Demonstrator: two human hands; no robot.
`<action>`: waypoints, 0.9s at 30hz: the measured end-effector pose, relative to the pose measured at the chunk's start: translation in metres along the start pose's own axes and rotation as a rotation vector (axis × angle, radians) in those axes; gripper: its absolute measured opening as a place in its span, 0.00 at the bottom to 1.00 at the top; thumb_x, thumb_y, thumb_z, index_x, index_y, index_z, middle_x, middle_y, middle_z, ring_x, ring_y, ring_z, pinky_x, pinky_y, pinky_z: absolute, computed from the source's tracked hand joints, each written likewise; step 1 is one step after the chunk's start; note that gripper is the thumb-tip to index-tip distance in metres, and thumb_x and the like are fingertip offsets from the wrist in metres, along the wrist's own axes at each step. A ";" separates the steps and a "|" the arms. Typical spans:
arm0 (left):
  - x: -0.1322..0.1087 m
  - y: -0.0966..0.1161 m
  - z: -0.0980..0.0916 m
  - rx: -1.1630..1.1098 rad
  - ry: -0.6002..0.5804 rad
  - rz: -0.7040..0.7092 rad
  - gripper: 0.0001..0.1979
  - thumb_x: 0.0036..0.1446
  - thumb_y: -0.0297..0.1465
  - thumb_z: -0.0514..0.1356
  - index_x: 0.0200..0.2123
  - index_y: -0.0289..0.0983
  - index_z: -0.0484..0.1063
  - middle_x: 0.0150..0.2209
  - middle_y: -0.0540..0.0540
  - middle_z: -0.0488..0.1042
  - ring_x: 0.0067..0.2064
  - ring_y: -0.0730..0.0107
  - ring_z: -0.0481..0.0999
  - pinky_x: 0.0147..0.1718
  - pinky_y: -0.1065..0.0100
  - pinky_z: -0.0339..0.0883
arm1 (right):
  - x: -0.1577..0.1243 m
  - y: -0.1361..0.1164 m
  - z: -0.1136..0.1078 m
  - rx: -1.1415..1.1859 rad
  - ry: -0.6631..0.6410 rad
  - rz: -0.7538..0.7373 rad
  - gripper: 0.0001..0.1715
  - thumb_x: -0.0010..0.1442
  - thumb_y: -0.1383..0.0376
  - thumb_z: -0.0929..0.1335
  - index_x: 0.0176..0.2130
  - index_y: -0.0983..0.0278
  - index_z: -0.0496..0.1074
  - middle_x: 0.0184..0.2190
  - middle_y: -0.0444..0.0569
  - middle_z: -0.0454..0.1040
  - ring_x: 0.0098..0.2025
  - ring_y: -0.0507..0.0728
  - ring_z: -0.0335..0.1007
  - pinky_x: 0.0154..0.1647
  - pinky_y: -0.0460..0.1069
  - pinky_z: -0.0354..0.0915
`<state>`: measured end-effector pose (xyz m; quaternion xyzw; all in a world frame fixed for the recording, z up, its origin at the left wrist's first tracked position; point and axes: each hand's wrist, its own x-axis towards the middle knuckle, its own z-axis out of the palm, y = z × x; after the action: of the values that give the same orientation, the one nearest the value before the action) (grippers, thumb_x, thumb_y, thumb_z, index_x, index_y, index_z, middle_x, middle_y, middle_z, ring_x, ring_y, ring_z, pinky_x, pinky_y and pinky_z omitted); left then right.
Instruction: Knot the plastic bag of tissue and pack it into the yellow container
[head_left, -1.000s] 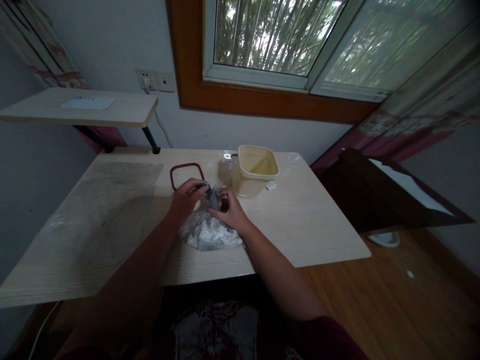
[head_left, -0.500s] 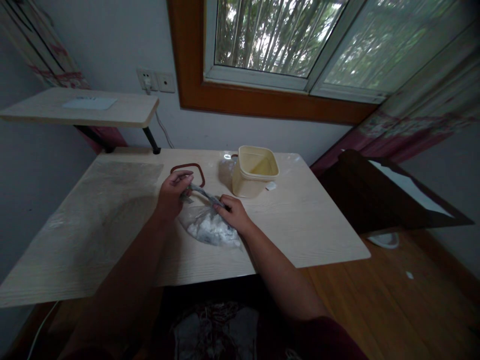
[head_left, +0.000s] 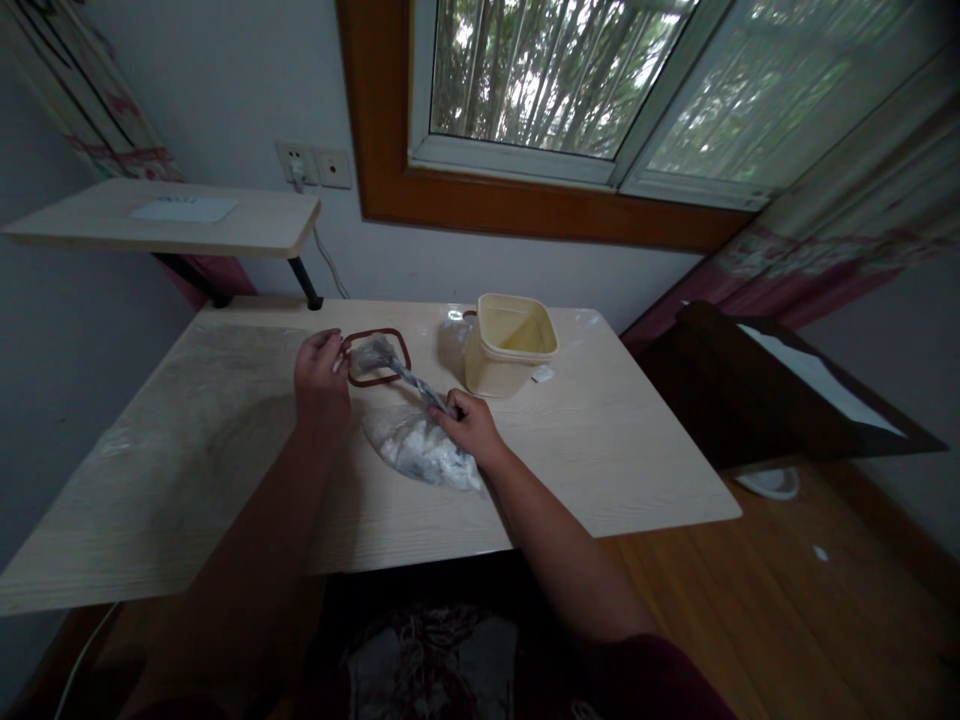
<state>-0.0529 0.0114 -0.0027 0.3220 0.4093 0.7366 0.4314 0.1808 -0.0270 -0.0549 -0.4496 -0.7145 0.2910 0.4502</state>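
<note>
While the clear, white-filled bag (head_left: 421,450) lies left of the right hand (head_left: 471,428) gripping its twisted neck (head_left: 415,382), the left hand (head_left: 322,378) is half-open beside its flared end (head_left: 373,353).

On the table (head_left: 600,450) before us lies a bag (head_left: 424,455), its neck running back and left from our right hand (head_left: 471,428). Our left hand (head_left: 322,375) is just beside the neck's far end. Behind the bag lies a ring (head_left: 382,332); right of that stands a tub (head_left: 499,372). At the back left we have a shelf (head_left: 262,222), with paper (head_left: 184,209) on it.
</note>
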 end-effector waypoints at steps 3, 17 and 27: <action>-0.007 -0.005 0.005 0.165 -0.038 0.051 0.12 0.58 0.39 0.66 0.36 0.37 0.69 0.31 0.50 0.71 0.31 0.75 0.70 0.30 0.73 0.64 | 0.000 -0.001 0.000 0.003 0.047 0.010 0.25 0.59 0.54 0.71 0.23 0.59 0.54 0.20 0.38 0.56 0.25 0.51 0.50 0.28 0.47 0.50; -0.017 -0.028 0.014 0.253 -0.365 -0.207 0.24 0.46 0.41 0.71 0.43 0.37 0.70 0.35 0.47 0.77 0.31 0.72 0.76 0.28 0.71 0.68 | 0.000 0.006 0.003 -0.080 -0.198 -0.116 0.24 0.63 0.55 0.68 0.23 0.60 0.54 0.21 0.39 0.58 0.25 0.51 0.53 0.30 0.47 0.51; -0.023 -0.029 0.013 0.255 -0.370 -0.119 0.16 0.51 0.40 0.70 0.38 0.36 0.77 0.36 0.45 0.79 0.39 0.66 0.78 0.43 0.65 0.72 | -0.001 0.000 0.002 -0.056 -0.281 -0.090 0.25 0.63 0.52 0.68 0.23 0.60 0.58 0.21 0.39 0.58 0.24 0.51 0.54 0.29 0.47 0.50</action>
<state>-0.0219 0.0038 -0.0248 0.4789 0.4312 0.5805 0.4977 0.1789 -0.0275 -0.0565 -0.3845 -0.7977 0.3102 0.3457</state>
